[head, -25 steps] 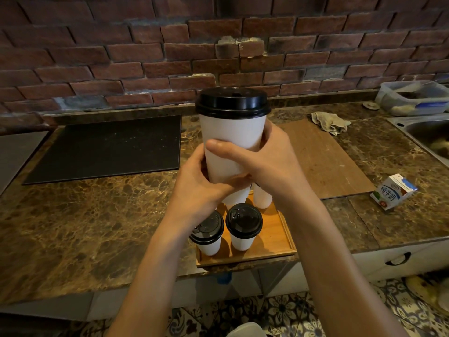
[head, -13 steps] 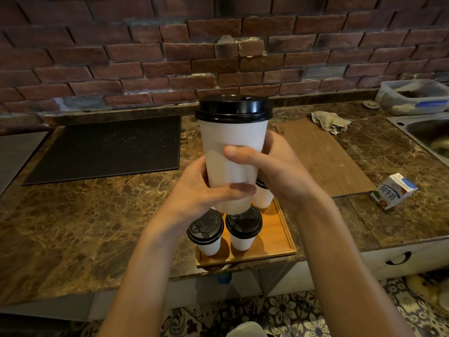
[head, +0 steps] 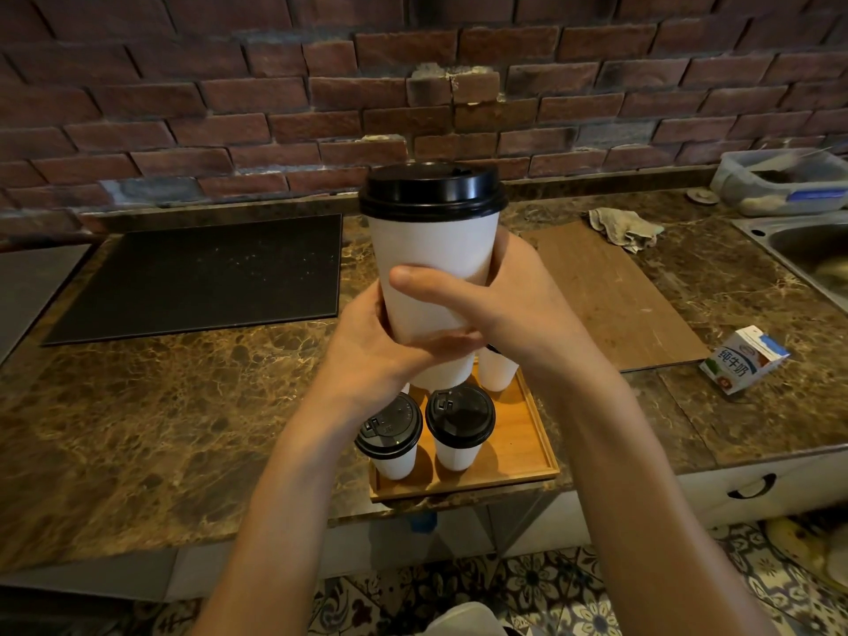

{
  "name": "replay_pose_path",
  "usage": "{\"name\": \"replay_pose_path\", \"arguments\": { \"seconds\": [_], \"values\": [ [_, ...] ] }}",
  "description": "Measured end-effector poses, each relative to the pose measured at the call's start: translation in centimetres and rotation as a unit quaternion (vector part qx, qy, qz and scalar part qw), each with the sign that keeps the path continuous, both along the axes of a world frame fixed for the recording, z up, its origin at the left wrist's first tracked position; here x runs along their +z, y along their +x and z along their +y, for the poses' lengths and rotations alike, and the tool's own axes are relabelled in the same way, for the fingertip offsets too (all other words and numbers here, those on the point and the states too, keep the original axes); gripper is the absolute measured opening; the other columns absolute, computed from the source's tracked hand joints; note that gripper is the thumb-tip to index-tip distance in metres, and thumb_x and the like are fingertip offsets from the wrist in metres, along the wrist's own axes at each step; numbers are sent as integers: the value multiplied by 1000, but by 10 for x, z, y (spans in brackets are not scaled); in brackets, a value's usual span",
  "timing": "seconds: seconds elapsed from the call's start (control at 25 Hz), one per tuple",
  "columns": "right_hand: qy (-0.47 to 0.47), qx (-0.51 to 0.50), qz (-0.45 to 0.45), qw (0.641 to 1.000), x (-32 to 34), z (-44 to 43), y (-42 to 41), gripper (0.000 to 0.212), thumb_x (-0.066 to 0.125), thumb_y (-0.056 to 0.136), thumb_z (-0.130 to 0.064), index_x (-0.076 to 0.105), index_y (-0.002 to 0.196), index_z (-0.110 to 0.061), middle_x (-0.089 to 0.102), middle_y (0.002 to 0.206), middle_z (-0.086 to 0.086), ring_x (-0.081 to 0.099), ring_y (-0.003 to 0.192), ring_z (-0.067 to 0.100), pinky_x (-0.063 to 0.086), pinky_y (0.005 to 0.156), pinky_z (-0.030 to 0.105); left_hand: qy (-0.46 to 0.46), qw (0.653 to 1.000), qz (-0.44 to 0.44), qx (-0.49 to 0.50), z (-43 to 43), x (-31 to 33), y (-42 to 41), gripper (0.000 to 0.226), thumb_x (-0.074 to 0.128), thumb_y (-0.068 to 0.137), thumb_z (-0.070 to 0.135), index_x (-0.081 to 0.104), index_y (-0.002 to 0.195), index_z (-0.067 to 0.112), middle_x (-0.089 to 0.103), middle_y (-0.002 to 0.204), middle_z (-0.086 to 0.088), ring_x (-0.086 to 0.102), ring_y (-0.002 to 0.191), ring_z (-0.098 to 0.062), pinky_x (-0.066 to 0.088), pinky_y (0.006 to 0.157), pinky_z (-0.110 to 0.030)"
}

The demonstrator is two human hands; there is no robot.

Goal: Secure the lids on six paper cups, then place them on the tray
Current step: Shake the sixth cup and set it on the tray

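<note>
A white paper cup (head: pixel 433 263) with a black lid (head: pixel 431 190) is held upright in the air above the wooden tray (head: pixel 518 442). My left hand (head: pixel 371 346) grips its lower left side and my right hand (head: pixel 500 305) wraps round its right side, thumb across the front. On the tray stand two lidded cups at the front, the left one (head: pixel 390 433) and the right one (head: pixel 460 424). Another white cup (head: pixel 498 371) shows behind my hands, its top hidden. More of the tray's back is hidden.
The tray sits at the front edge of a brown marble counter (head: pixel 160 406). A black mat (head: pixel 206 277) lies at left, a wooden board (head: pixel 610 296) at right. A milk carton (head: pixel 743 360), a rag (head: pixel 624 229), a sink (head: pixel 812 259) and a plastic tub (head: pixel 789 176) are on the right.
The cup in both hands dipped slightly and stays raised above the tray; my right thumb has shifted across its front. The cups on the tray have not moved.
</note>
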State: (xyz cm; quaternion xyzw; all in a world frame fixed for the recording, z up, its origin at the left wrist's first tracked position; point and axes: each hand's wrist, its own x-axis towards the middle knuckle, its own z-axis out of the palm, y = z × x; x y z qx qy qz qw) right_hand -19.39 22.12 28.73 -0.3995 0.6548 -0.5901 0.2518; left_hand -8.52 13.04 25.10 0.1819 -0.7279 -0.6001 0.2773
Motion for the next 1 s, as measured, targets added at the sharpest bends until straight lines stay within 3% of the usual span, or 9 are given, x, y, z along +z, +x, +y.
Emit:
{"name": "replay_pose_path", "arguments": {
  "seconds": [0.24, 0.36, 0.52, 0.68, 0.84, 1.0],
  "values": [
    [19, -96, 62, 993, -5, -6, 12, 79, 83, 68, -46, 45, 133, -22, 60, 118, -5, 59, 110, 15, 55, 89, 38, -20, 998, -9, 58, 2, -9, -10, 76, 85, 56, 28, 53, 124, 18, 66, 112, 5, 64, 102, -5, 54, 80, -20],
    [18, -106, 59, 992, -4, -4, 13, 75, 83, 66, -47, 49, 129, -23, 62, 114, -7, 62, 105, 12, 57, 87, 40, -16, 998, -11, 63, 2, -12, -10, 69, 85, 57, 24, 54, 119, 22, 66, 107, 10, 64, 95, 3, 52, 70, -10],
    [7, -91, 31, 995, -1, -1, 6, 68, 86, 67, -41, 56, 124, -20, 66, 111, -4, 65, 101, 11, 59, 82, 37, -21, 999, -17, 27, 1, -6, -7, 66, 85, 59, 25, 52, 115, 29, 65, 104, 13, 63, 94, 6, 49, 68, -7],
    [-23, -58, -3, 998, -1, 5, 0, 60, 85, 69, -34, 59, 121, -20, 69, 106, -6, 68, 95, 4, 59, 76, 24, -6, 1000, 1, -15, 3, 4, -3, 58, 79, 57, 34, 53, 109, 31, 68, 95, 24, 64, 90, 9, 48, 65, -5],
    [-40, -7, -46, 998, -2, 9, -5, 52, 80, 69, -31, 61, 116, -20, 71, 103, -3, 69, 95, 7, 57, 73, 21, -1, 999, -5, -45, 0, 5, -1, 63, 82, 61, 35, 55, 118, 29, 68, 103, 17, 64, 95, 1, 50, 68, -9],
    [-36, 37, -40, 998, -5, 11, -8, 57, 75, 70, -28, 59, 123, -13, 69, 111, 5, 68, 102, 16, 57, 79, 27, 3, 997, -23, -74, -3, 4, 2, 62, 84, 60, 34, 57, 116, 31, 68, 105, 12, 64, 99, -4, 52, 73, -13]
  ]
}}
